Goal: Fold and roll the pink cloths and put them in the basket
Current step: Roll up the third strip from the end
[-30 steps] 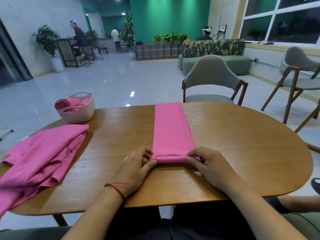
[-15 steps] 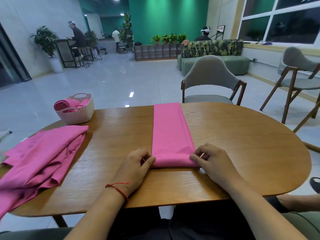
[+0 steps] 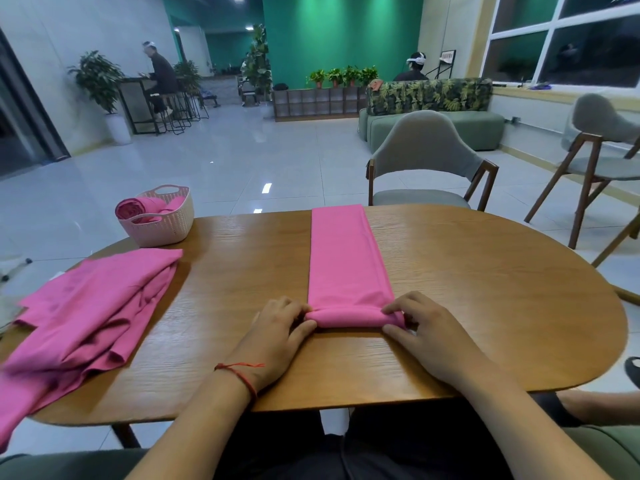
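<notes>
While lying flat down the middle of the counter, curled into a short roll at the near end: folded pink cloth. Clamped on the roll's left end with thumb and bent fingers: left hand, red string round the wrist. Clamped on the right end the same way: right hand. Heaped along the counter's left side and drooping over its edge: loose pink cloths. Standing at the far left edge, well apart from both hands: pale woven basket, holding rolled pink cloths. Beyond the far edge: grey chair.
</notes>
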A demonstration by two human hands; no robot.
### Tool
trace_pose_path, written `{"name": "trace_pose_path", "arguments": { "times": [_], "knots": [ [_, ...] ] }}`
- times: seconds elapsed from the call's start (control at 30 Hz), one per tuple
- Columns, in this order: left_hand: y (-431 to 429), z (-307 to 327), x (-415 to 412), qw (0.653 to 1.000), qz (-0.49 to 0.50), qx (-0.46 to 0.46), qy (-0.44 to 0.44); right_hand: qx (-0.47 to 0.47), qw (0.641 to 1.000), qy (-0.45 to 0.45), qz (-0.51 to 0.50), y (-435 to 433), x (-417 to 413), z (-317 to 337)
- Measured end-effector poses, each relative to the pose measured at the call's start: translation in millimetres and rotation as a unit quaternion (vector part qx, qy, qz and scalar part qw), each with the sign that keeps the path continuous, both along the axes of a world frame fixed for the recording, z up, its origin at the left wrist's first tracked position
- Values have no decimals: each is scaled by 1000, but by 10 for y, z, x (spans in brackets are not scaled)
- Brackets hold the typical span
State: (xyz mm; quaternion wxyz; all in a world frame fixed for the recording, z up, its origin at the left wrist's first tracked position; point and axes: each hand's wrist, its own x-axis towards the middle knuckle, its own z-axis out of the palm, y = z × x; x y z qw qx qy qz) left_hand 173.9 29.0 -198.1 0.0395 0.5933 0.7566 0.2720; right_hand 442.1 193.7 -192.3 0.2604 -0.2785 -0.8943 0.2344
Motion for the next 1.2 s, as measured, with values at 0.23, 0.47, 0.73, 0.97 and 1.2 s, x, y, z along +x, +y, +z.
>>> {"name": "trace_pose_path", "arguments": {
  "times": [0.23, 0.47, 0.73, 0.97, 1.2],
  "knots": [
    [-2, -9, 30, 999, -5, -22, 34, -29, 999, 11, 8, -36, -5, 45],
    [22, -8, 82, 1000, 12, 5, 25, -100, 994, 30, -7, -34, 6, 83],
    [-160, 66, 96, 996, -52, 73, -23, -126, 990, 50, -44, 4, -54, 26],
    [-61, 47, 11, 998, -19, 35, -44, -91, 993, 49, -62, 29, -74, 40],
    [46, -7, -3, 997, 20, 38, -71, 26, 998, 64, -4, -36, -5, -8]
  ]
}}
